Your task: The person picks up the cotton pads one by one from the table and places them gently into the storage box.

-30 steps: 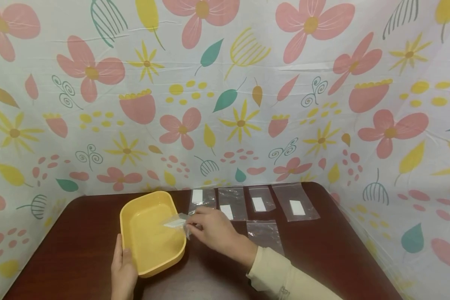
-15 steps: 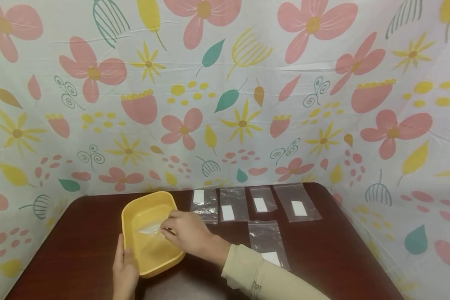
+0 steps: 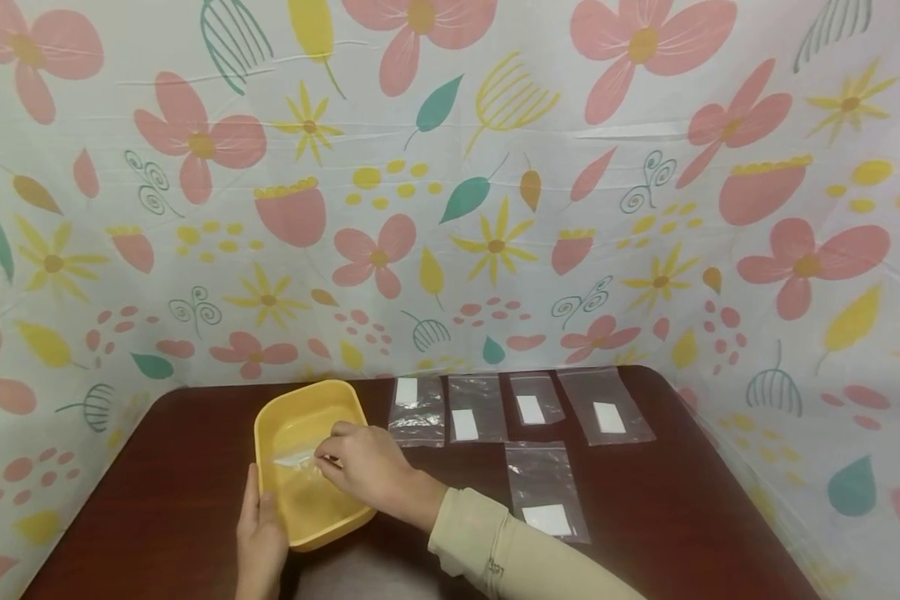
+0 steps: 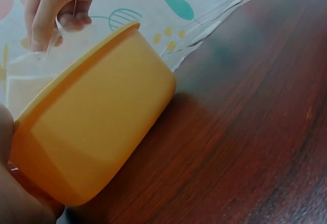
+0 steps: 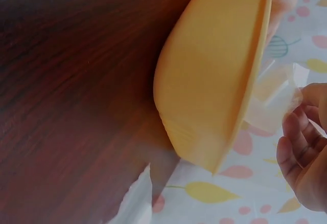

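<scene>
My left hand (image 3: 261, 533) grips the left side of a yellow plastic tub (image 3: 322, 510), thumb near the rim. The left wrist view shows the tub (image 4: 102, 111) tilted above the dark table. Over the tub, my right hand (image 3: 371, 471) pinches a clear zip bag (image 3: 291, 460) with a white card inside. From the right wrist, this bag (image 5: 276, 93) shows at the tub's mouth, held between thumb and fingertips by its edge. Its lower part is hidden behind the tub wall there.
Several clear zip bags holding white cards lie along the table's (image 3: 690, 517) back edge, among them a bag (image 3: 484, 400) near the middle and a larger bag (image 3: 581, 396) at the right. Another bag (image 3: 540, 479) lies nearer, beside the right forearm. A flowered curtain (image 3: 450, 275) hangs behind.
My right hand has moved left with the pinched bag, from the tub's right rim to over its inside. My left hand keeps its hold on the tub.
</scene>
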The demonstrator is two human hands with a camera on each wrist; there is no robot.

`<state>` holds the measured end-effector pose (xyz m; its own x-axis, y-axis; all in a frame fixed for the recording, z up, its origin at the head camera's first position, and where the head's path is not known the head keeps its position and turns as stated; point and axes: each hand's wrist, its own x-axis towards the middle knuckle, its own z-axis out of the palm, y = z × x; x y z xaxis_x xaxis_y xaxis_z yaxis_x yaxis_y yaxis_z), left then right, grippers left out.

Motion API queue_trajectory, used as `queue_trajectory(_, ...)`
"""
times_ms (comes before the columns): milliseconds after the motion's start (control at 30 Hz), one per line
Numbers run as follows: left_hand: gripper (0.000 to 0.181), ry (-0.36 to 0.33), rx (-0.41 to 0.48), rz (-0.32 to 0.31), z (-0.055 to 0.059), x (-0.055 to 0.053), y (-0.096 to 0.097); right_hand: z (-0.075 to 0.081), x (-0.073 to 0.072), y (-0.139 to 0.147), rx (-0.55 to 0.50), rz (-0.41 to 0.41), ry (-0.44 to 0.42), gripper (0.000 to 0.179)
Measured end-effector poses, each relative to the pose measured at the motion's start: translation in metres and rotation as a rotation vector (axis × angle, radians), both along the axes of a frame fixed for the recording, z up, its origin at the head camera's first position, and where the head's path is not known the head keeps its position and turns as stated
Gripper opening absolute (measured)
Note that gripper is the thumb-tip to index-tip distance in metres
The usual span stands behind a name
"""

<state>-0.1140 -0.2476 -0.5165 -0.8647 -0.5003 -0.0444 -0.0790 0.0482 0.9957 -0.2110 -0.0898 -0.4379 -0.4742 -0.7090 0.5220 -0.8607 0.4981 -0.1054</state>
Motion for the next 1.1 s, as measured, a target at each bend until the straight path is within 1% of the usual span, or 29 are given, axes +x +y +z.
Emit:
queue_trajectory(233,0.055,-0.010,0.020,-0.014,0.000,-0.002,0.001,-0.008,0.001,-0.005,0.034,-0.017,-0.051,0.009)
queue_trajectory(367,0.055,-0.020,0.021,-0.022,-0.001,-0.003,0.001,-0.016,0.001,-0.010,0.070,-0.036,-0.053,0.008)
queue_trajectory(500,0.055,-0.022,0.022,-0.018,-0.001,-0.003,0.001,-0.023,0.002,-0.013,0.105,-0.051,-0.057,0.007)
queue_trajectory(633,0.055,-0.018,0.014,-0.003,-0.001,-0.002,0.002,-0.028,0.002,-0.016,0.144,-0.074,-0.089,0.008)
queue_trajectory(800,0.055,-0.016,0.021,0.005,0.000,-0.001,0.002,-0.033,0.001,-0.017,0.203,-0.105,-0.148,0.012)
queue_trajectory(933,0.054,-0.019,0.029,0.010,0.000,-0.001,0.003,-0.036,0.000,-0.018,0.236,-0.116,-0.192,0.019)
queue_trajectory(1100,0.054,-0.021,0.024,0.016,-0.001,-0.001,0.002,-0.039,-0.002,-0.021,0.283,-0.121,-0.221,0.026)
